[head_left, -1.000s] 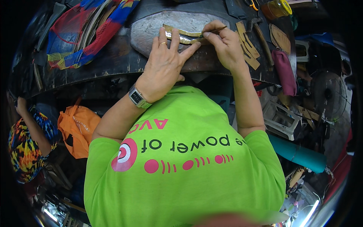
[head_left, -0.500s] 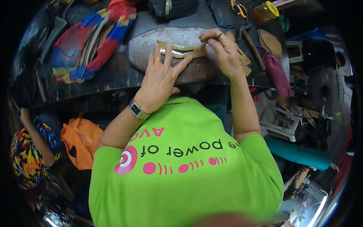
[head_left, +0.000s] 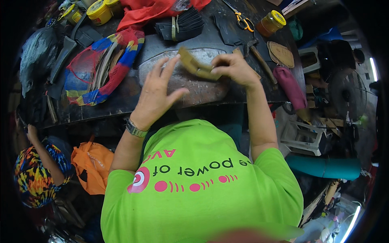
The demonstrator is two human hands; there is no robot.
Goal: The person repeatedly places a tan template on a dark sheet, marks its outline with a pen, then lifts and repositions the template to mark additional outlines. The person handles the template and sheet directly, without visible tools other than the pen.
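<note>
One curved brown strip (head_left: 195,69), slightly blurred, appears over the oval grey slab (head_left: 202,91) on the dark counter (head_left: 121,104). Its long axis runs obliquely, from a far end at upper left to a near end at lower right; the far end points away from me and to my left, and the bend bulges toward my body. Whether its underside meets the slab cannot be told.

My two hands flank it. My right hand (head_left: 237,71) pinches the near end between thumb and fingers. My left hand (head_left: 159,89) is unclenched and grasps nothing, its fingers spread; the forefinger's tip is just beside the far end, contact being uncertain. One wristwatch (head_left: 136,128) encircles my left wrist.

Surrounding items, counted: one hammer (head_left: 263,65) to the right of my right hand; one rounded tan piece (head_left: 281,54) and one maroon pouch (head_left: 289,87) farther right; one pair of orange-handled scissors (head_left: 244,22) and one yellow-lidded jar (head_left: 271,23) beyond; one banded dark bundle (head_left: 180,26) past the slab; one red cloth (head_left: 158,13) behind that; and one multicoloured mesh bag (head_left: 104,69) at left, filled with flat pieces.
</note>
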